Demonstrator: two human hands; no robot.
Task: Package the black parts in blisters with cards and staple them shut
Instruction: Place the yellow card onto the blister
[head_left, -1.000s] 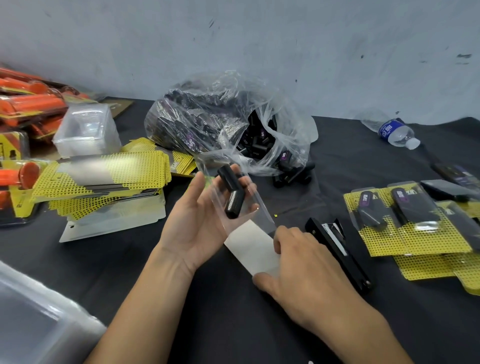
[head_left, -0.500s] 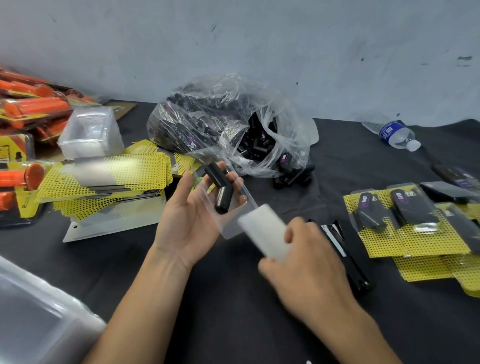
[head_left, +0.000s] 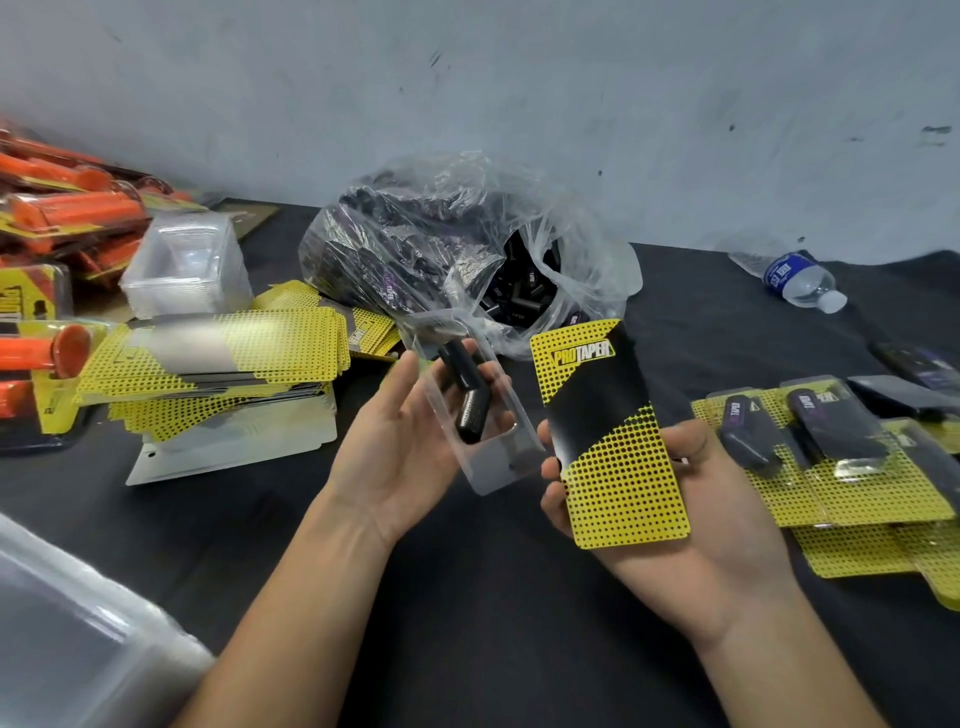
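My left hand (head_left: 400, 431) holds a clear blister (head_left: 493, 462) palm up, with a black part (head_left: 467, 395) lying in its pocket. My right hand (head_left: 691, 514) grips a yellow and black card (head_left: 608, 436), printed side facing me, just right of the blister. A clear plastic bag (head_left: 452, 249) full of loose black parts lies behind them. A stack of yellow cards (head_left: 218, 358) sits at the left. Finished yellow packs (head_left: 841, 467) lie at the right. The stapler is hidden behind the card and my right hand.
Empty clear blisters (head_left: 187, 265) are stacked behind the card pile. Orange-handled packaged goods (head_left: 57, 223) fill the far left. A water bottle (head_left: 800, 280) lies at the back right. A clear plastic bin (head_left: 67, 639) is at the near left corner.
My right hand lifted the card off the table and turned it over, so its yellow printed side shows. My left hand kept the blister with the part roughly in place.
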